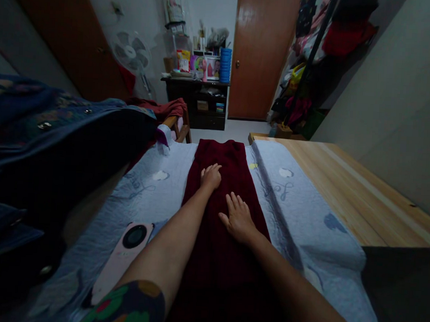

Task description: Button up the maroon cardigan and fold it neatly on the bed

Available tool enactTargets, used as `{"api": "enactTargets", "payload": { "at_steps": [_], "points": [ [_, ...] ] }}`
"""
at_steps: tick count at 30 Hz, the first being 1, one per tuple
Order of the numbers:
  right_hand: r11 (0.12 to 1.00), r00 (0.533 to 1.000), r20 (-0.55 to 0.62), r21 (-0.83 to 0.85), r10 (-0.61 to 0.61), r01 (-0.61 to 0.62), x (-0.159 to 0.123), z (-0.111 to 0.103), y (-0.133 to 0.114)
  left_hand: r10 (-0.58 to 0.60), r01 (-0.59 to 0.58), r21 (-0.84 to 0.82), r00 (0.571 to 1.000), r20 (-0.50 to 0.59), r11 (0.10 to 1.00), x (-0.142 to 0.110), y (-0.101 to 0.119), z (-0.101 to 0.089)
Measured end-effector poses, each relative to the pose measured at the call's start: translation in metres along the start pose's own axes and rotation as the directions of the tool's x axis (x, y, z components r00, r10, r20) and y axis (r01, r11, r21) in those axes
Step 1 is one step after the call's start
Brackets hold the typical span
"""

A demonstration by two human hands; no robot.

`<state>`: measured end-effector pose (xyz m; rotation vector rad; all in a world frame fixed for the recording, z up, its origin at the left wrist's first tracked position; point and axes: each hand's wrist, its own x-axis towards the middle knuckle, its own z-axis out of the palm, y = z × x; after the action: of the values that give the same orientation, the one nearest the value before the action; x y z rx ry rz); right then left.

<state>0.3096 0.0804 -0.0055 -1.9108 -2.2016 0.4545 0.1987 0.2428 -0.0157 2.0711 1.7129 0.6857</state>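
Observation:
A dark red garment (217, 262), long and narrow, lies spread on a pale blue patterned cloth (289, 184). My left hand (211, 176) rests on its upper part, fingers stretched toward the right. Lower down and more to the right, my right hand (238, 217) presses flat on the same garment with the fingers spread. Neither hand grips anything. A pink phone (118, 264) with a round black camera ring lies on the cloth, left of my left forearm. The nearest end of the garment is in deep shadow.
A dark denim garment (51, 123) with a floral pattern fills the left side. Bare wooden board (357, 187) shows at the right. Further back are a fan (130, 51), a black cabinet (192, 104), a brown door (266, 53) and hanging clothes (347, 38).

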Motion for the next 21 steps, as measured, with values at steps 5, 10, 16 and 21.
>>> {"api": "enactTargets", "payload": {
  "at_steps": [5,10,16,21],
  "points": [
    [0.999,0.999,-0.005,0.014,-0.035,0.035,-0.039,0.0,-0.006,0.003,0.005,-0.067,0.993,0.122,0.998,0.001,0.002,-0.019],
    [0.994,0.995,-0.035,0.059,-0.094,0.096,-0.054,0.0,0.002,-0.004,0.035,-0.171,0.984,0.179,0.985,-0.036,0.007,-0.041],
    [0.975,0.984,-0.043,0.134,-0.174,0.178,-0.066,-0.004,0.012,0.086,0.164,-0.617,0.931,0.355,0.77,-0.139,0.025,-0.063],
    [0.962,0.971,-0.085,0.14,-0.223,0.233,-0.079,-0.002,0.02,0.042,0.247,-0.562,0.892,0.451,0.79,-0.211,0.035,-0.077]
  ]
}}
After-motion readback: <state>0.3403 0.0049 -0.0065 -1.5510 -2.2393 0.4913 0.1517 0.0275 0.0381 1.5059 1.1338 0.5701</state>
